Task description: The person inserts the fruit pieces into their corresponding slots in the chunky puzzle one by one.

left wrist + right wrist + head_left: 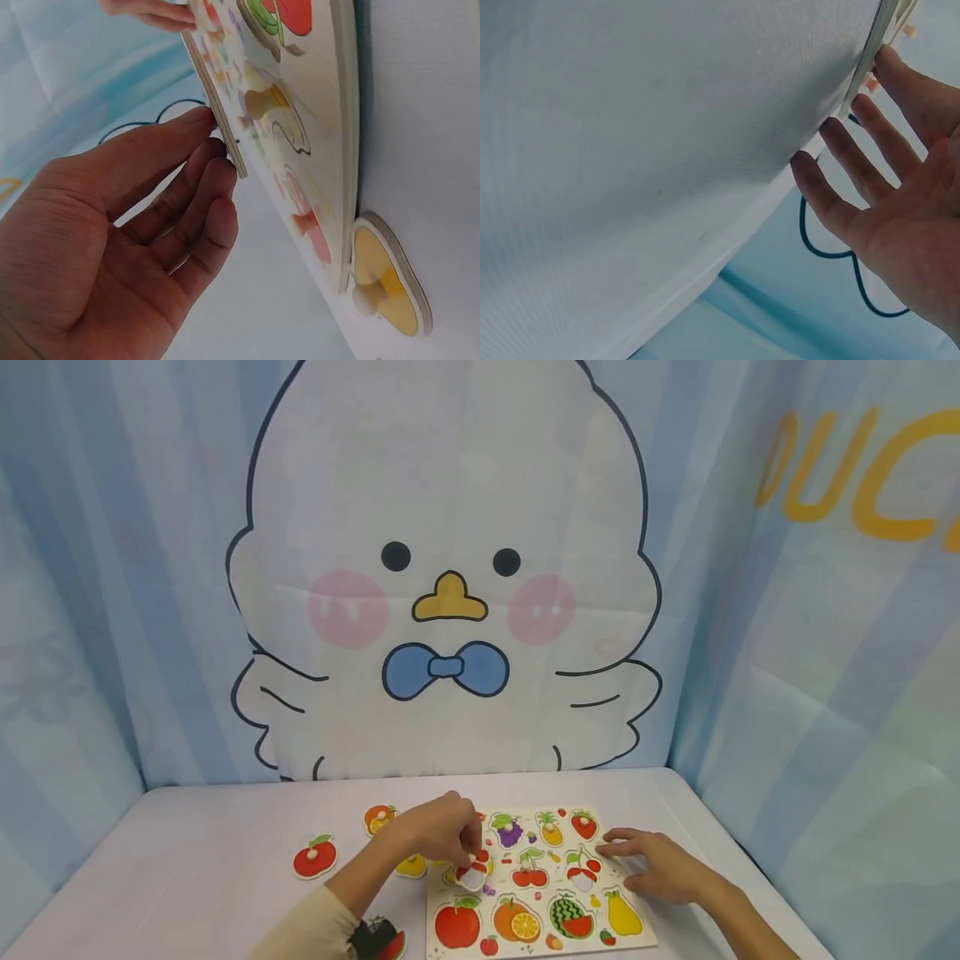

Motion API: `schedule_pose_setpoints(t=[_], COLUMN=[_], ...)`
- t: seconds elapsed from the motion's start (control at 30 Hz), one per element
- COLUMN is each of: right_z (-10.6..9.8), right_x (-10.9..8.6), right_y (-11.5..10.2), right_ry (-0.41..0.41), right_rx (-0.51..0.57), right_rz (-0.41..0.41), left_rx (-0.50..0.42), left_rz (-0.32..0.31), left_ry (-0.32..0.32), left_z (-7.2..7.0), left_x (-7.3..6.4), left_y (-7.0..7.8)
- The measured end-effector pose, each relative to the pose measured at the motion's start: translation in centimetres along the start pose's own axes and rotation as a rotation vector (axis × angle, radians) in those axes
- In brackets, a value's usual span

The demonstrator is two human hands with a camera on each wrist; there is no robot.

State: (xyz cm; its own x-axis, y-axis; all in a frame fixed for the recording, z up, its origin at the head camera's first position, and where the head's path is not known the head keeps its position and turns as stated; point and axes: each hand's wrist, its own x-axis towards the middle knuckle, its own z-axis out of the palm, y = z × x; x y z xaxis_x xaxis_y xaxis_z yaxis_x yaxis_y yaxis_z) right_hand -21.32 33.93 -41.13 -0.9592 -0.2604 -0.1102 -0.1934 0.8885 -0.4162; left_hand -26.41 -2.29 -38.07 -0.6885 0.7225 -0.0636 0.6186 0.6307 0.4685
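My left hand (442,831) pinches a wooden fruit puzzle piece (472,875), red above and pale below, tilted over the left part of the puzzle board (581,946). In the left wrist view this piece (212,94) shows nearly edge-on between thumb and fingertips, its picture turned away. My right hand (663,864) lies at the board's right edge, fingers spread, fingertips right at the rim. Printed or fitted on the board are grapes (508,832), a pineapple (551,830), a strawberry (583,825), cherries (530,872), a watermelon (570,914) and a pear (623,913).
Left of the board, an apple piece (315,857) and an orange piece (378,818) lie on the white table (187,877). A yellow knobbed piece (401,285) sits beside the board's edge. A watermelon piece (392,947) is partly hidden by the left wrist. Printed curtains (450,735) stand behind.
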Motion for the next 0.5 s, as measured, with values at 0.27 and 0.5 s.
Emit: schedule_pose_setpoints(t=[0.27,0.5], right_z=[-0.1,-0.1], right_x=[-0.1,-0.2], right_y=[-0.1,-0.2], right_ry=[0.0,-0.004], right_rx=[-0.007,0.002], right_rz=[0.005,-0.005], left_rx=[0.05,0.092], left_rz=[-0.006,0.003], left_ry=[-0.003,-0.011], left_z=[1.1,1.8], left_x=[2.2,4.2], left_y=[1.8,3.4])
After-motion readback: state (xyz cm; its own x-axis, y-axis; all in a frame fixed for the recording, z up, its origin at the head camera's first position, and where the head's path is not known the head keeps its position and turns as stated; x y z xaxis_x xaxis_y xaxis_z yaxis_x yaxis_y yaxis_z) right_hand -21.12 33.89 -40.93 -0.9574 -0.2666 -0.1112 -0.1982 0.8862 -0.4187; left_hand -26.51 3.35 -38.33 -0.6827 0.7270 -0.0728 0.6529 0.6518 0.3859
